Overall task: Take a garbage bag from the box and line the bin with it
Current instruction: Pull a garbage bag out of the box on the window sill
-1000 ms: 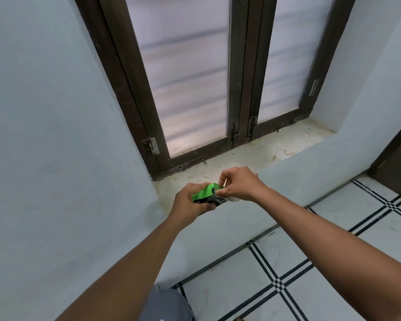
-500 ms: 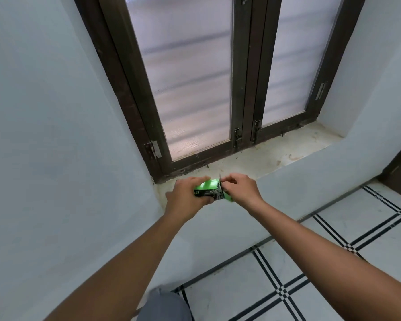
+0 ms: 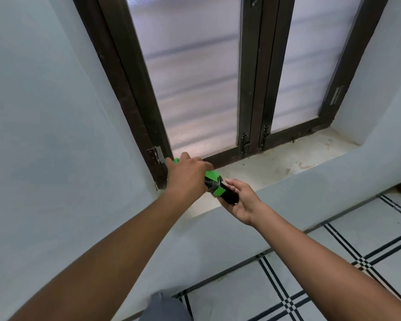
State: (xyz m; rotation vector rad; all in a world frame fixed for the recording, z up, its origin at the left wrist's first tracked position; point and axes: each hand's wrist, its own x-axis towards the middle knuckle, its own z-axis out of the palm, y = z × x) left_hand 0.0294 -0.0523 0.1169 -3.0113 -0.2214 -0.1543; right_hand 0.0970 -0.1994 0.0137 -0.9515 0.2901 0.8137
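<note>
Two hands are on the job, both over the window sill (image 3: 276, 167). My left hand (image 3: 188, 179) is clenched around the green box (image 3: 212, 180), holding it tilted with its open end toward my right hand (image 3: 240, 200). A black roll of garbage bags (image 3: 229, 195) is partway out of that end and rests across my right palm, with the thumb on top of it and the fingers curled loosely beneath. I cannot quite tell whether that grip has closed on the roll or only cradles it.

To do this step well, I would keep the left hand firm on the box and draw the roll out straight along the box's length, not sideways, so the cardboard flap does not snag. Then I would find the loose edge and tear off one bag. No bin is in view.
</note>
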